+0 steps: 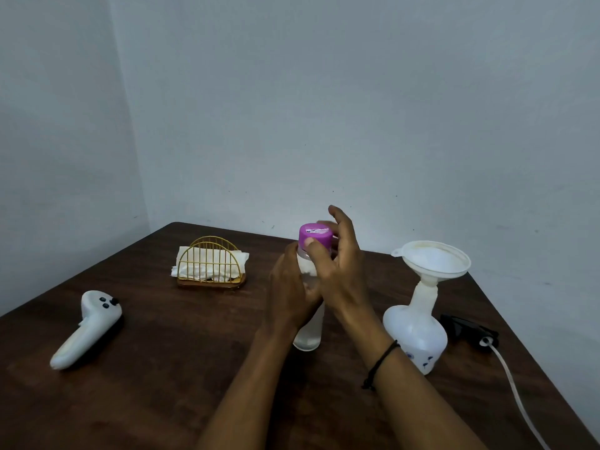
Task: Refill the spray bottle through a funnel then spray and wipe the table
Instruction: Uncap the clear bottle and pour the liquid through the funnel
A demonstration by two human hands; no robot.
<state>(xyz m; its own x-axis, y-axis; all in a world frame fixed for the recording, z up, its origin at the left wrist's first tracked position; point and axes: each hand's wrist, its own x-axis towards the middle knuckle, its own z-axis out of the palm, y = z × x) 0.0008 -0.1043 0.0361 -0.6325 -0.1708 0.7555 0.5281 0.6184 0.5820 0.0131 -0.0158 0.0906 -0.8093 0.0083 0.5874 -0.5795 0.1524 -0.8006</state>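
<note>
While my left hand (290, 295) wraps the middle of the clear bottle (308, 332), its fingers curled round the body, my right hand (337, 271) sits at the purple cap (315, 237). My right thumb and fingertips pinch the cap's side wall; the remaining fingers of that hand fan upward, spread and touching nothing. A dark cord bracelet (380, 362) circles my right wrist.

The clear bottle stands upright on the dark wooden table (181, 352), near its centre. It is a slim, translucent cylinder with a frosted, whitish look; whether it holds liquid cannot be told. The cap is bright purple with a pale patch on its flat top.

To the right, well apart from my hands, stands the spray bottle (417, 332) — white, translucent, bulbous at the base and narrowing to a thin neck, with small dark markings low on its side. A white funnel (433, 259) sits in its open neck, wide mouth upward, tilted slightly. Just beside the bottle's base lies the black spray head (467, 326), detached, its white tube (516, 384) trailing toward the table's near edge.

At the back left stands a gold wire holder (211, 264) filled with white paper napkins (194, 266). A white handheld controller (87, 329) lies flat on the left — apart from everything else.
</note>
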